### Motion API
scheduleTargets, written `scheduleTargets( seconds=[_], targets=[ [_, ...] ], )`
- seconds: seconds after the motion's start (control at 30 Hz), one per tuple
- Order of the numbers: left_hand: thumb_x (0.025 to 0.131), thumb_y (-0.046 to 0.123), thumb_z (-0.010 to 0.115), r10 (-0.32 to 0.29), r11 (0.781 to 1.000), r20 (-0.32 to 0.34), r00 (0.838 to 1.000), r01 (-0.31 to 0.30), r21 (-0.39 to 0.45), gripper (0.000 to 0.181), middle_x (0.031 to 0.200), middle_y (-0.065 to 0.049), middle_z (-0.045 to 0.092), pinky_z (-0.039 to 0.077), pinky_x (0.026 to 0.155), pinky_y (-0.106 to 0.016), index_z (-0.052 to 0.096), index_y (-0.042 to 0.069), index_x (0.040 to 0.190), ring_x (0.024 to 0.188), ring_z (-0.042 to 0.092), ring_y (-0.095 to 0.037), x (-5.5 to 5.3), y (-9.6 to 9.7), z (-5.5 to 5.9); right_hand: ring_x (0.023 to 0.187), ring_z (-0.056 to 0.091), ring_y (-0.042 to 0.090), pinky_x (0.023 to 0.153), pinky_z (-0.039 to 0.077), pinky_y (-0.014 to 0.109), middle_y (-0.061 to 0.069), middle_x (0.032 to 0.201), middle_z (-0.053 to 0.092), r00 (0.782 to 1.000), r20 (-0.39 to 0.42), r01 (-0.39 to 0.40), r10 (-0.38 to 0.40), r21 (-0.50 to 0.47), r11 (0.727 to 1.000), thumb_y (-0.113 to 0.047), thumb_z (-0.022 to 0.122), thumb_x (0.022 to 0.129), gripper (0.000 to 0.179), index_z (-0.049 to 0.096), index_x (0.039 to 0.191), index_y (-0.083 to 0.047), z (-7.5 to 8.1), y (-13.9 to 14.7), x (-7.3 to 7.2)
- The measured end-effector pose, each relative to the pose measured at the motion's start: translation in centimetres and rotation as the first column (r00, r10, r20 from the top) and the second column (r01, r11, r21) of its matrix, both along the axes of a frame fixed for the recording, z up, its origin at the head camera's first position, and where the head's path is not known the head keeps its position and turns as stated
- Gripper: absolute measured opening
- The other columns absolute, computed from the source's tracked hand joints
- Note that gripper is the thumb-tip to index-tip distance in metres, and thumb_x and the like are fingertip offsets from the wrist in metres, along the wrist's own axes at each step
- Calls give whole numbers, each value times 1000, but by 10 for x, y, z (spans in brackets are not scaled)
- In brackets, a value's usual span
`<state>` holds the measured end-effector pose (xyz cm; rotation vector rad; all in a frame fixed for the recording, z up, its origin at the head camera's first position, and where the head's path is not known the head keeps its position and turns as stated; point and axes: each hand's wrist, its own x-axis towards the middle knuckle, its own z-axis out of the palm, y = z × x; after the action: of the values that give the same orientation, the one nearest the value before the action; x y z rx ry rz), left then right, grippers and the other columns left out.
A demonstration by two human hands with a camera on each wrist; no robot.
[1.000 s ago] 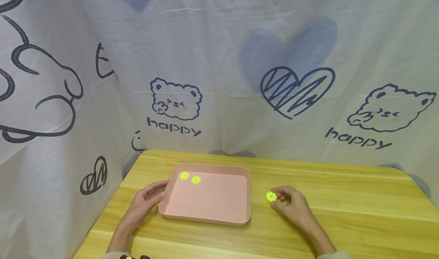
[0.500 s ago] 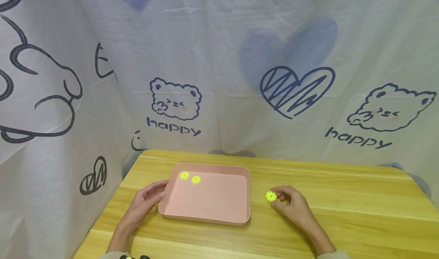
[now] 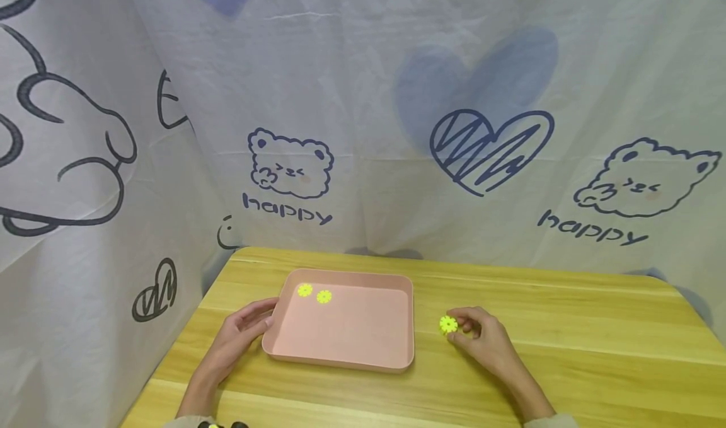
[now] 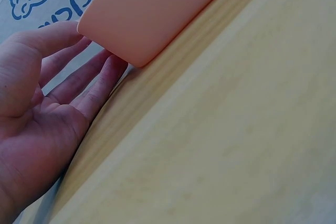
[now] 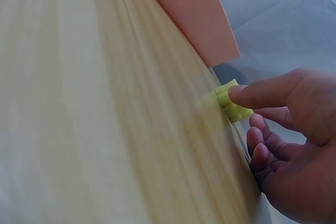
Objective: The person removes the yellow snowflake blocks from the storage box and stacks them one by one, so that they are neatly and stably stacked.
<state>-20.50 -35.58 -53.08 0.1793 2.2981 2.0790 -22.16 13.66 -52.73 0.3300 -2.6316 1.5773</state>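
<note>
A shallow pink tray (image 3: 351, 330) lies on the table, with two yellow flower-shaped discs (image 3: 305, 290) flat in its far left corner. My left hand (image 3: 241, 333) holds the tray's left end; in the left wrist view its thumb meets the rim and other fingertips reach the lower edge. To the right of the tray, my right hand (image 3: 482, 340) pinches a small stack of yellow flower-shaped discs (image 3: 448, 325) between thumb and finger. The right wrist view shows the stack (image 5: 232, 102) from the side, low by the tabletop. Whether it touches the table I cannot tell.
The wooden table (image 3: 595, 346) runs back to a white curtain (image 3: 368, 100) printed with bears and hearts, which also hangs along the left side. A dark object (image 3: 224, 425) shows at the bottom edge, too cut off to identify.
</note>
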Motion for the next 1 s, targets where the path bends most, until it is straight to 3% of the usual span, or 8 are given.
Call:
scheduleTargets(
  seconds=[0.27, 0.4, 0.63, 0.83, 1.0],
  targets=[
    [103, 13, 65, 3, 1000, 1, 1000, -3, 6, 49, 150, -25, 49, 49, 103, -21, 50, -5, 146, 125, 60, -7, 0, 0, 0, 88, 59, 21, 70, 51, 23, 7, 100, 64, 1000, -7, -6, 6, -6, 1000, -2, 86, 80, 43, 72, 121, -4, 10, 1, 1],
    [102, 14, 65, 4, 1000, 0, 1000, -4, 0, 49, 150, -25, 50, 49, 103, -22, 51, -5, 146, 125, 60, -8, -1, 0, -1, 91, 60, 22, 73, 55, 25, 8, 100, 64, 998, -64, 11, -12, -11, 1000, -1, 84, 82, 40, 72, 120, -7, 19, -9, 4],
    [103, 13, 64, 5, 1000, 12, 1000, -5, 4, 49, 151, -25, 49, 49, 102, -21, 50, -5, 146, 125, 60, -6, 0, -1, -1, 91, 65, 19, 75, 59, 26, 14, 100, 66, 989, -137, -74, 57, -122, 990, 5, 76, 88, 30, 71, 117, -2, 35, -48, 12],
    [103, 13, 64, 1, 1000, 10, 1000, -1, 2, 49, 151, -25, 48, 48, 103, -20, 49, -5, 147, 124, 59, -5, 0, -1, -1, 92, 67, 21, 81, 60, 26, 17, 100, 69, 987, -118, -128, 107, -186, 974, 8, 73, 89, 27, 71, 114, -2, 37, -89, 10],
    [103, 14, 64, 4, 1000, 8, 1000, -4, -2, 50, 151, -25, 48, 48, 103, -20, 50, -5, 147, 124, 59, -5, -1, 1, -1, 92, 67, 22, 81, 60, 27, 18, 103, 69, 985, -109, -148, 131, -172, 974, 6, 73, 90, 25, 72, 113, -4, 41, -119, 2]
  ],
)
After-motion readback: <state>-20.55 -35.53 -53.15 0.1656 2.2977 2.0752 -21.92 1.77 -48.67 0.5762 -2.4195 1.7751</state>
